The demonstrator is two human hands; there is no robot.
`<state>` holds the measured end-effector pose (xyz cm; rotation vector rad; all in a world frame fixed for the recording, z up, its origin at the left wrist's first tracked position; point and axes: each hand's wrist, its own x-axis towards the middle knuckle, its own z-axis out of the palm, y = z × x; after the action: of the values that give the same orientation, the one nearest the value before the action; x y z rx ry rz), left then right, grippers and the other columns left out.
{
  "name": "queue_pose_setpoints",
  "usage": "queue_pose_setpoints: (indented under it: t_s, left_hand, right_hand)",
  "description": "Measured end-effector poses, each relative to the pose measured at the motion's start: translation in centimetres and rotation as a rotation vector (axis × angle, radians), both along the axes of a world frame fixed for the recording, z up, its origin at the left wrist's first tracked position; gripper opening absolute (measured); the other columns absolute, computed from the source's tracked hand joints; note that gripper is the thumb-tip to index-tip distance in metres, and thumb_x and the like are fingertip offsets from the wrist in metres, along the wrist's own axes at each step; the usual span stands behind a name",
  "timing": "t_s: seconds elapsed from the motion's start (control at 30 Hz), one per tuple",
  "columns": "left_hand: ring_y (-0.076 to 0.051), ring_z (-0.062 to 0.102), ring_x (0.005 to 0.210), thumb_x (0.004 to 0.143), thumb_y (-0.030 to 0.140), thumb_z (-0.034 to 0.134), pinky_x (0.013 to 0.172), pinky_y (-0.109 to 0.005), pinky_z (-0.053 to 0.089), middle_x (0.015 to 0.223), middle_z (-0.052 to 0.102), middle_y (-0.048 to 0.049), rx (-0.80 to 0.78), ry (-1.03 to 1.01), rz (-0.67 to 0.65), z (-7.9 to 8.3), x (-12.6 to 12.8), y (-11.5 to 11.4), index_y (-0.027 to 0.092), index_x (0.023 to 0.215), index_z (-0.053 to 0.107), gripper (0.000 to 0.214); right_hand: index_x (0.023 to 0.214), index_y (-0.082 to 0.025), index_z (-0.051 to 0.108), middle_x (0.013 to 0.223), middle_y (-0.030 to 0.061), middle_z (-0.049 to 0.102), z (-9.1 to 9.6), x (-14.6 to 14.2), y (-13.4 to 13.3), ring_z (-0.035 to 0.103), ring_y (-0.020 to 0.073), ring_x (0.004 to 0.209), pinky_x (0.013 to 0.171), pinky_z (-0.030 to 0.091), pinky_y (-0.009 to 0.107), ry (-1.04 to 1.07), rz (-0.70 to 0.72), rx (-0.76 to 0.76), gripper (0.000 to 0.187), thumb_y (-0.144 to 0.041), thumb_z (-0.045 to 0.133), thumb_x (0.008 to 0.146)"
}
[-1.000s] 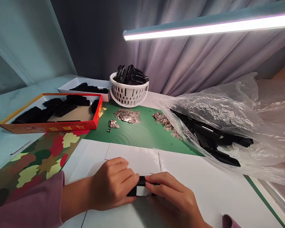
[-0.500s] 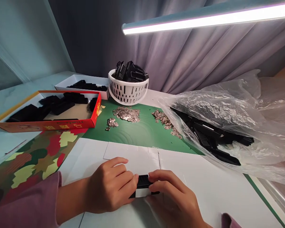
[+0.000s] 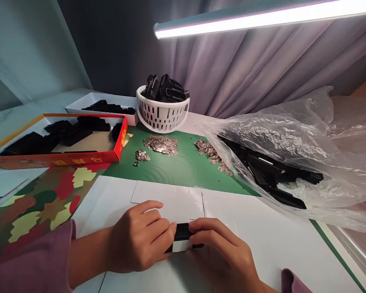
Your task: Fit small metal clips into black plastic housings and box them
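Between my two hands is a small black plastic part (image 3: 182,231) with a ribbed top and a white strip along its near side, held low over the white paper. My left hand (image 3: 142,236) is closed on its left end, fingers curled and the index finger sticking out. On the right end, the thumb side and fingers of my right hand (image 3: 224,248) grip the same part. The fingers cover both of its ends, so its full length is hidden.
White paper (image 3: 259,232) covers the near table. Beyond lie several piles of small metal plates (image 3: 161,145) on a green mat (image 3: 186,171). A white basket (image 3: 163,116), a red-edged box (image 3: 88,158) and a white box (image 3: 91,97) hold black parts. At right, a clear plastic bag (image 3: 280,134) holds more.
Both hands keep their grip on the black part with almost no movement. The whole view has shifted slightly.
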<state>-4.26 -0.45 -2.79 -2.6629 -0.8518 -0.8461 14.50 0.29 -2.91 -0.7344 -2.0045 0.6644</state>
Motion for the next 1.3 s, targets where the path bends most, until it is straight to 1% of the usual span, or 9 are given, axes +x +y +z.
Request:
queue_pose_setpoints:
  t_s: [0.13,0.4,0.53,0.73,0.9,1.13,1.3]
  left_hand:
    - [-0.012,0.053,0.048,0.074,0.022,0.05,0.063,-0.035,0.049,0.057,0.062,-0.001,0.001,-0.004,0.001,0.05,0.05,0.06,0.01,0.076,0.056,0.014]
    - [-0.012,0.053,0.046,0.074,0.021,0.049,0.062,-0.036,0.049,0.056,0.062,-0.0013,0.001,-0.014,-0.003,0.11,0.05,-0.03,0.009,0.075,0.056,0.014]
    - [-0.012,0.053,0.048,0.075,0.022,0.048,0.063,-0.037,0.049,0.058,0.062,-0.0016,-0.005,-0.019,-0.001,-0.09,0.05,-0.05,0.009,0.077,0.056,0.015]
    - [-0.012,0.053,0.047,0.073,0.021,0.051,0.063,-0.035,0.049,0.056,0.061,-0.0004,0.023,-0.021,0.01,-0.02,0.06,0.07,0.01,0.075,0.056,0.013]
    - [-0.012,0.052,0.047,0.07,0.02,0.054,0.064,-0.036,0.049,0.056,0.062,-0.0004,-0.001,-0.025,0.012,-0.1,0.09,0.02,0.01,0.074,0.057,0.011]
    - [-0.012,0.053,0.048,0.074,0.02,0.047,0.064,-0.036,0.049,0.057,0.063,-0.0018,-0.015,-0.013,-0.004,0.1,0.05,0.07,0.009,0.075,0.057,0.014]
    - [-0.012,0.052,0.047,0.075,0.02,0.048,0.064,-0.036,0.049,0.056,0.062,-0.0012,0.002,-0.034,0.011,0.05,0.16,0.06,0.01,0.074,0.057,0.014]
  right_hand:
    - [0.072,-0.017,0.053,0.08,0.0032,0.054,-0.38,0.11,-0.06,0.055,0.0075,0.068,0.057,0.048,0.012,0.007,0.015,-0.02,0.011,-0.007,0.049,0.069]
    - [0.075,-0.016,0.052,0.083,0.0031,0.053,-0.71,0.25,-0.01,0.054,0.0074,0.071,0.06,0.048,0.012,-0.01,0.026,-0.002,0.012,-0.006,0.049,0.069]
    - [0.074,-0.016,0.052,0.082,0.0032,0.053,-0.76,0.3,-0.15,0.054,0.0076,0.071,0.06,0.048,0.013,-0.014,0.003,0.008,0.012,-0.006,0.048,0.069]
    - [0.074,-0.016,0.049,0.083,0.004,0.053,-0.75,0.35,-0.12,0.055,0.0087,0.071,0.06,0.049,0.014,-0.03,-0.009,0.003,0.007,-0.01,0.05,0.071]
    - [0.073,-0.016,0.049,0.082,0.0034,0.053,-0.71,0.36,-0.09,0.054,0.0079,0.072,0.061,0.048,0.013,-0.024,-0.01,-0.002,0.006,-0.01,0.05,0.07]
    - [0.071,-0.016,0.05,0.082,0.0033,0.054,-0.78,0.29,-0.15,0.054,0.0079,0.071,0.061,0.048,0.014,-0.002,-0.011,0.006,0.005,-0.011,0.049,0.071]
    - [0.07,-0.015,0.051,0.081,0.0037,0.054,-0.38,0.21,-0.1,0.054,0.008,0.072,0.061,0.048,0.014,-0.022,-0.011,0.012,0.006,-0.009,0.051,0.07]
